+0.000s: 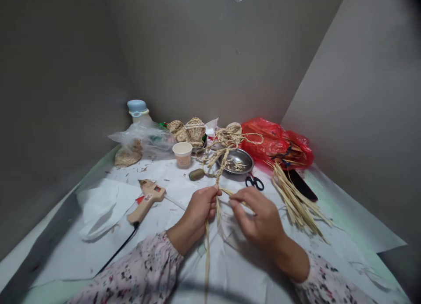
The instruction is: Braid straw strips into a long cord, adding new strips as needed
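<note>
A braided straw cord point(221, 169) runs down from a loose heap of braid to my left hand point(200, 210), whose thumb and fingers pinch its lower end. Loose pale strands point(207, 256) hang below that grip toward the front of the table. To the right, my right hand point(258, 214) is closed, thumb against forefinger, on a straw strand that leads from the braid's end. The two hands are a short way apart. Behind them sits a metal bowl point(245, 160) holding small straw scraps, with braid lying over its left rim.
A glue gun point(148, 203) with a cord and white crumpled paper point(101, 207) lie left. Behind are a paper cup point(182, 154), a thread spool point(196, 174) and a bottle point(137, 109). Scissors point(255, 182), a straw bundle point(296, 199), a phone point(301, 185) and a red bag point(266, 137) are right.
</note>
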{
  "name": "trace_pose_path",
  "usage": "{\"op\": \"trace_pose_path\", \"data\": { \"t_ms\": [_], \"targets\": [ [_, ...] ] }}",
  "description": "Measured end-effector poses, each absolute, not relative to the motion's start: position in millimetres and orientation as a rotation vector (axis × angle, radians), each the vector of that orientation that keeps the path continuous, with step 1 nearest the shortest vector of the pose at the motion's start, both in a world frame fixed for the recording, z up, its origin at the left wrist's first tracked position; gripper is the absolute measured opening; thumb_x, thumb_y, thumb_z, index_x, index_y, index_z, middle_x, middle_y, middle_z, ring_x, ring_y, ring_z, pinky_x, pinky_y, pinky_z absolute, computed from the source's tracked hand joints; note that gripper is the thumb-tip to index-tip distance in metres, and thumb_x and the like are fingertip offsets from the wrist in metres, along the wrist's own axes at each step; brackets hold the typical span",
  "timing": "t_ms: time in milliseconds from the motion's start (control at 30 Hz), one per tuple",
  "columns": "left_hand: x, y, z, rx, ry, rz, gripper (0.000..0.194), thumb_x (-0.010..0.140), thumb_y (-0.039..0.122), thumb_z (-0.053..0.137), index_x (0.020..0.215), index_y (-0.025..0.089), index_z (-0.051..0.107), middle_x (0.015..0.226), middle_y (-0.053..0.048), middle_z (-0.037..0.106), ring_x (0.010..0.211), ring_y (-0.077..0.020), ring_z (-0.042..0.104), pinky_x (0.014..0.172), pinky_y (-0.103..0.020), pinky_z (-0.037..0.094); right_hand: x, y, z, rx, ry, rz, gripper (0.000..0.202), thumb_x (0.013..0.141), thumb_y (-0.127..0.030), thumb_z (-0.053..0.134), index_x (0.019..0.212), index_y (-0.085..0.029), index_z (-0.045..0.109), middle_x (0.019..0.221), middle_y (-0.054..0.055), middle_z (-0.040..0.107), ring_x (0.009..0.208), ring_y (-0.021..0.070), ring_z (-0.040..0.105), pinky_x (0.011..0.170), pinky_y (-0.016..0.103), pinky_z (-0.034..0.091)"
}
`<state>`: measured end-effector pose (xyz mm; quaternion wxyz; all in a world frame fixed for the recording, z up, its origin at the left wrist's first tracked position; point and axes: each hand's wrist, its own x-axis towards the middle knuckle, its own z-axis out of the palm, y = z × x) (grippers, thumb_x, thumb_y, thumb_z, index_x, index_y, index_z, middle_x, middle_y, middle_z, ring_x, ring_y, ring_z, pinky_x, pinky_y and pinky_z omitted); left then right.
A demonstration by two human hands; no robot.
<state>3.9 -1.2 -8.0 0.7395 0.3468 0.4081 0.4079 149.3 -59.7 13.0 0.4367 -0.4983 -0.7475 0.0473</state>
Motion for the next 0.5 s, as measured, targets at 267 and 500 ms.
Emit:
{"op": "trace_pose_path", "data": {
  "t_ms": [267,500],
  "targets": [
    [8,-10,-1,0.903,0.883,0.732,0.031,0.073,0.043,0.064,0.069,0.016,0.051,0.05,0.01,0.029,0.042,-0.0034,0.018,0.041,-0.018,0.011,161,-37,6,-1.339,-1.665,0.741,0.021,0.089,-0.029,0.05,0.094,-0.018,0.067,0.093,0.006,0.068,0.09,0.0193,0.061,0.082,0.032,0.045],
    [9,-12,-2,1.116,0.938,0.705,0.027,0.078,0.04,0.053,0.067,0.016,0.051,0.048,0.009,0.032,0.043,-0.0059,0.02,0.042,-0.022,0.011,159,-34,0,-1.335,-1.487,1.191,0.019,0.085,-0.029,0.051,0.077,-0.017,0.063,0.057,-0.004,0.054,0.051,0.0105,0.047,0.051,0.023,0.036]
  ]
}}
